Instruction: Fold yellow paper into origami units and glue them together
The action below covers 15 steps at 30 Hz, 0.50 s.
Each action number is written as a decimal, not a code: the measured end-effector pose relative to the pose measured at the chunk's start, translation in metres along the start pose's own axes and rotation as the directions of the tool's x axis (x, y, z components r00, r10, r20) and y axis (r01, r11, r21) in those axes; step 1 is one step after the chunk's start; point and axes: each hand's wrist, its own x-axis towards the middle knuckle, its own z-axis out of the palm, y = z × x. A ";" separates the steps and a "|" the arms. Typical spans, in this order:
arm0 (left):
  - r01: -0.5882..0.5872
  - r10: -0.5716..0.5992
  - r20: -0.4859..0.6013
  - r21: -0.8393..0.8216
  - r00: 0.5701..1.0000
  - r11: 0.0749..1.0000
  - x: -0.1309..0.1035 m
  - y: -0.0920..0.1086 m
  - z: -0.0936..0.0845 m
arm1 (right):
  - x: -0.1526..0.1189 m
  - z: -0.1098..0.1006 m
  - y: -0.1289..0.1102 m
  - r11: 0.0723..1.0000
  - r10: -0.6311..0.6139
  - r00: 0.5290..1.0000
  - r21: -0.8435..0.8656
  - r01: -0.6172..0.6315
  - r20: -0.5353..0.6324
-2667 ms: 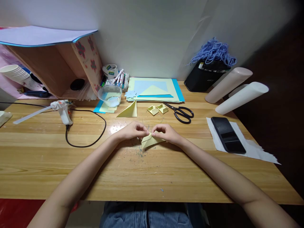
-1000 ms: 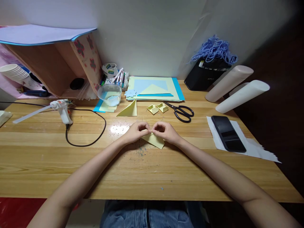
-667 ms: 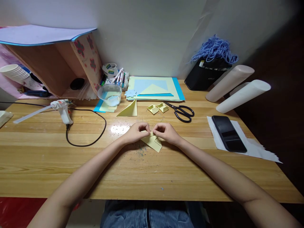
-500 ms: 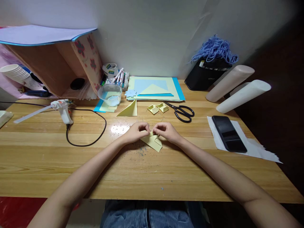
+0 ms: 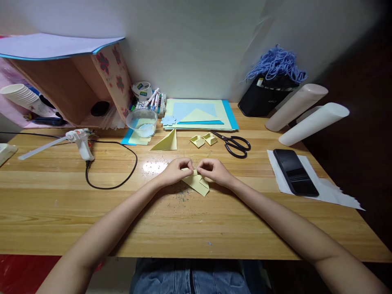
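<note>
On the wood-grained desk (image 5: 153,228) against a pale wall (image 5: 183,53), the left hand (image 5: 177,170) and right hand (image 5: 214,170) are pinching a folded yellow paper (image 5: 196,184) at centre, while the far-right black holder (image 5: 260,100) is showing lettering too small to read surely.

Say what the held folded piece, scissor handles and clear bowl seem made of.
Folded piece: matte paper or thin card, showing crisp creases. Scissor handles: probably plastic, smooth black with slight sheen. Clear bowl: likely glossy plastic, see-through with bright rim.
</note>
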 end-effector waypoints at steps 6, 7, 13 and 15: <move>-0.032 0.032 -0.016 -0.013 0.999 0.999 0.000 0.003 0.001 | -0.001 0.002 0.001 0.999 -0.011 1.000 -0.037 0.011 0.003; -0.033 0.033 -0.015 -0.016 0.999 0.999 0.000 0.003 0.001 | -0.001 0.002 0.001 0.999 -0.016 1.000 -0.040 0.017 0.004; -0.002 -0.009 -0.150 -0.071 0.989 0.997 0.002 -0.002 0.004 | 0.002 -0.002 -0.001 1.000 -0.030 0.994 0.000 0.030 -0.108; 0.002 -0.033 -0.240 -0.129 0.970 0.992 0.004 -0.004 0.004 | 0.002 -0.003 -0.003 0.999 -0.033 0.987 0.006 0.035 -0.160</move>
